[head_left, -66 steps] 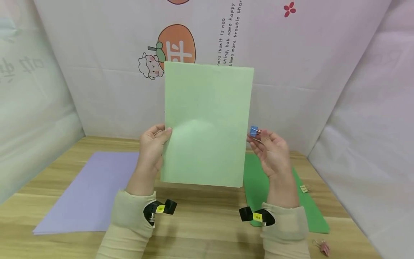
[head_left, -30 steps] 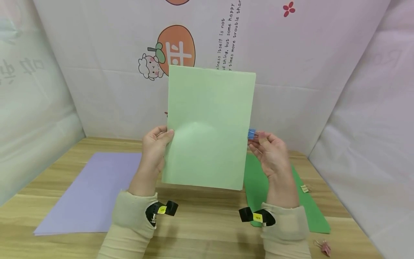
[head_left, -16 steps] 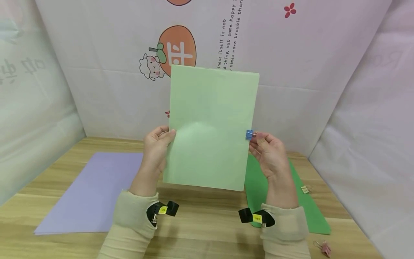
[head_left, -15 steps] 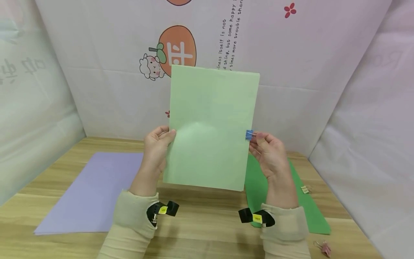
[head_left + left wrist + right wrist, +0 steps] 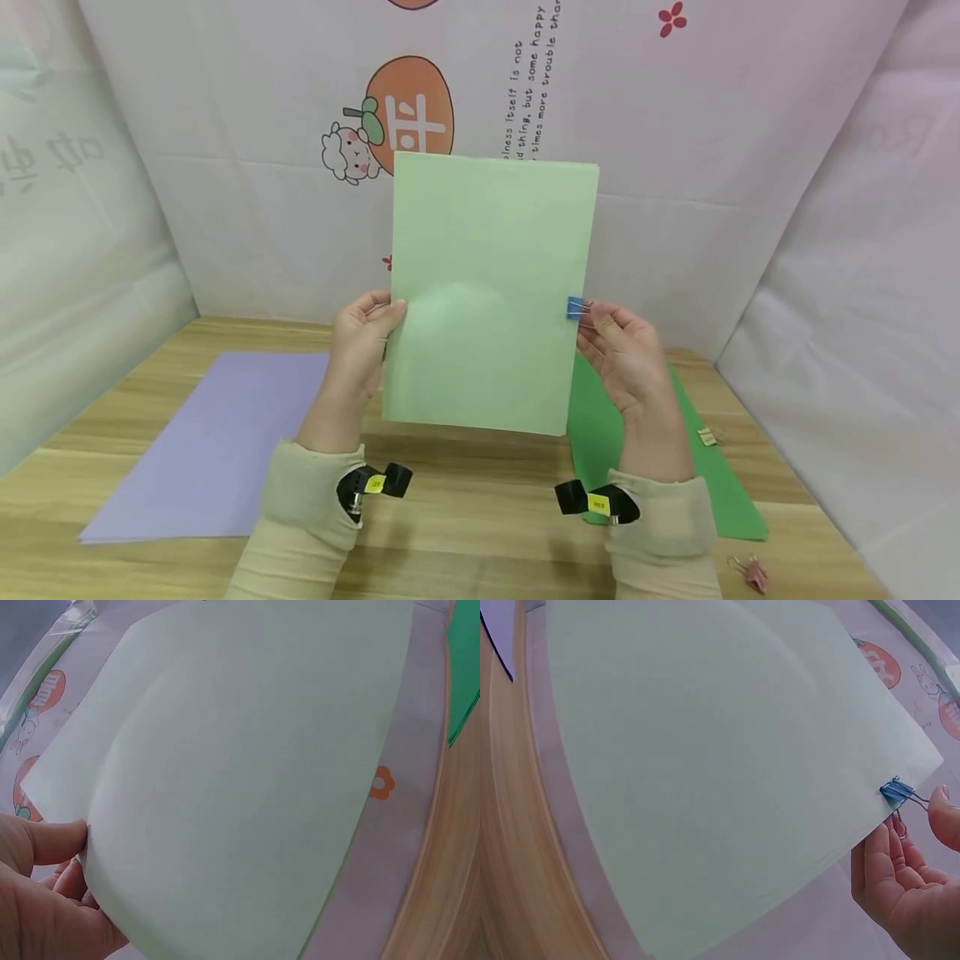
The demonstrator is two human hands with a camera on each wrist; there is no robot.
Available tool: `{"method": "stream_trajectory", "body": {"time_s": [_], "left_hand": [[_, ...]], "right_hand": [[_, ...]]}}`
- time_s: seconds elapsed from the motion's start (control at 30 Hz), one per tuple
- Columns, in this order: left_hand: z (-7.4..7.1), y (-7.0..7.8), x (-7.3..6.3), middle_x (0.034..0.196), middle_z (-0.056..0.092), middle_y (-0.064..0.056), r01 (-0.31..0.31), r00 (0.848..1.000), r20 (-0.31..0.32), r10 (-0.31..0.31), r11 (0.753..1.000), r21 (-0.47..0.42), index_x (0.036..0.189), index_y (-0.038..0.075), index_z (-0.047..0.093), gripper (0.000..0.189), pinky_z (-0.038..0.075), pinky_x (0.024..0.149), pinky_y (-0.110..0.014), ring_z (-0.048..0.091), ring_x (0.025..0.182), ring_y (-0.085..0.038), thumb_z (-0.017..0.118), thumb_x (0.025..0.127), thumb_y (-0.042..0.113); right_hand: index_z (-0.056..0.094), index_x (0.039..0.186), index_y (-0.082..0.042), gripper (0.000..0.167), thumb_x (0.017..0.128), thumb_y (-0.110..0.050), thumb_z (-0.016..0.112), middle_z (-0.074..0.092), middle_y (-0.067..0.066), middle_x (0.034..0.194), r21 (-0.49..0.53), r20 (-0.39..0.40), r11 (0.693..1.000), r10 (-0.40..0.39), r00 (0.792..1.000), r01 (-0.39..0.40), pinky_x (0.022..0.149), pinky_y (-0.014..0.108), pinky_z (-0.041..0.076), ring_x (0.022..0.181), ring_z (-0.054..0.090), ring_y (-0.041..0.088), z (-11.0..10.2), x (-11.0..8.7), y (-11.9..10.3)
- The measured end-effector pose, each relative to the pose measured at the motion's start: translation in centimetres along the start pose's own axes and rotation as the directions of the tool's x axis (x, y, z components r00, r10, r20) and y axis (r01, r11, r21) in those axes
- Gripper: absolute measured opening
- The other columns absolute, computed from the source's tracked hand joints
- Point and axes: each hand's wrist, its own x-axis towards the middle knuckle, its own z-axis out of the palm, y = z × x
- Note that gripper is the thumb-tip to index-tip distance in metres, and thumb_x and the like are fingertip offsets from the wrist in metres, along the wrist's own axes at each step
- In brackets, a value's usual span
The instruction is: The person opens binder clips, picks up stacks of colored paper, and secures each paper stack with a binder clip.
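A thin stack of pale green paper (image 5: pixel 487 250) is held upright above the table. My left hand (image 5: pixel 358 346) pinches its left edge, thumb in front and fingers behind. On the right edge sits a blue binder clip (image 5: pixel 574 308), its body over the paper. My right hand (image 5: pixel 628 354) holds the clip's wire handles between thumb and fingers. In the right wrist view the binder clip (image 5: pixel 897 790) bites the sheet edge, with the thumb at one handle and the other handle by the fingers.
Purple paper (image 5: pixel 202 442) lies on the wooden table (image 5: pixel 465 517) at left, green paper (image 5: pixel 723 492) at right. A yellow binder clip (image 5: pixel 707 437) is at the green paper's edge, and a pink binder clip (image 5: pixel 756 575) lies nearer. White printed cloth (image 5: pixel 660 125) hangs behind.
The blue binder clip, first apart from the paper, has moved left onto its right edge with my right hand. The paper has shifted slightly right. My left hand keeps its pinch.
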Motion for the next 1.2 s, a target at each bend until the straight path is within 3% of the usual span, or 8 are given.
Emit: {"method": "stream_trajectory", "body": {"time_s": [0.23,0.4,0.53,0.67,0.83,1.0,1.2], "left_hand": [[-0.6,0.6,-0.1,0.082,0.069,0.014,0.022,0.999,0.043,-0.027,0.993,0.113,0.109,0.009,0.057,0.010,0.052,0.070,-0.017,0.061,0.075,-0.001,0.060,0.100,0.012],[-1.2,0.8,-0.1,0.080,0.070,0.017,0.026,0.997,0.068,-0.042,0.974,0.227,0.108,0.007,0.058,0.010,0.050,0.075,-0.023,0.058,0.076,-0.002,0.060,0.099,0.012],[-1.5,0.7,-0.1,0.105,0.074,0.002,0.040,0.995,0.072,-0.069,0.938,0.345,0.123,0.002,0.055,0.026,0.049,0.080,-0.027,0.056,0.086,-0.006,0.059,0.100,0.013],[-1.6,0.5,0.1,0.135,0.063,-0.015,0.051,0.993,0.076,-0.092,0.900,0.433,0.136,-0.002,0.049,0.039,0.049,0.085,-0.028,0.054,0.100,-0.012,0.057,0.101,0.014],[-1.8,0.2,0.3,0.123,0.070,-0.014,0.050,0.992,0.077,-0.100,0.871,0.489,0.129,-0.001,0.055,0.031,0.050,0.082,-0.026,0.054,0.094,-0.013,0.057,0.102,0.015],[-1.9,-0.1,0.5,0.109,0.074,-0.008,0.055,0.990,0.085,-0.116,0.850,0.524,0.122,0.000,0.058,0.025,0.050,0.077,-0.025,0.054,0.085,-0.010,0.058,0.101,0.014],[-2.2,-0.7,0.9,0.124,0.068,-0.016,0.087,0.982,0.096,-0.165,0.837,0.540,0.124,0.001,0.058,0.026,0.052,0.086,-0.032,0.058,0.091,-0.012,0.057,0.102,0.014]], "right_hand": [[0.070,0.097,-0.015,0.013,0.094,-0.027,0.065,0.070,-0.004,0.090,0.040,0.016,0.999,0.006,1.000,-0.007,0.077,0.018,0.054,0.084,0.063,0.009,-0.1,0.0,0.0],[0.069,0.096,-0.017,0.013,0.094,-0.029,0.065,0.070,-0.005,0.090,0.024,0.023,0.999,0.029,0.999,-0.030,0.077,0.020,0.052,0.084,0.063,0.009,-0.3,0.2,0.4],[0.070,0.094,-0.020,0.013,0.097,-0.031,0.063,0.069,-0.007,0.089,-0.024,0.024,0.999,0.036,0.999,-0.036,0.079,0.022,0.050,0.085,0.063,0.009,-0.5,0.5,0.9],[0.068,0.100,-0.021,0.014,0.098,-0.033,0.060,0.067,-0.009,0.092,-0.109,0.030,0.992,0.067,0.997,-0.063,0.083,0.023,0.050,0.089,0.061,0.009,-0.9,0.9,1.5],[0.061,0.113,-0.019,0.021,0.100,-0.035,0.058,0.064,-0.009,0.100,-0.197,0.052,0.974,0.121,0.991,-0.109,0.088,0.024,0.050,0.098,0.058,0.011,-1.3,1.4,2.1],[0.062,0.115,-0.018,0.021,0.100,-0.033,0.058,0.064,-0.009,0.101,-0.210,0.052,0.967,0.155,0.987,-0.141,0.090,0.024,0.050,0.100,0.057,0.013,-1.6,1.8,2.7],[0.060,0.119,-0.013,0.026,0.101,-0.032,0.057,0.064,-0.007,0.103,-0.245,0.051,0.955,0.187,0.981,-0.169,0.090,0.023,0.052,0.100,0.059,0.012,-2.0,2.1,3.3]]}}
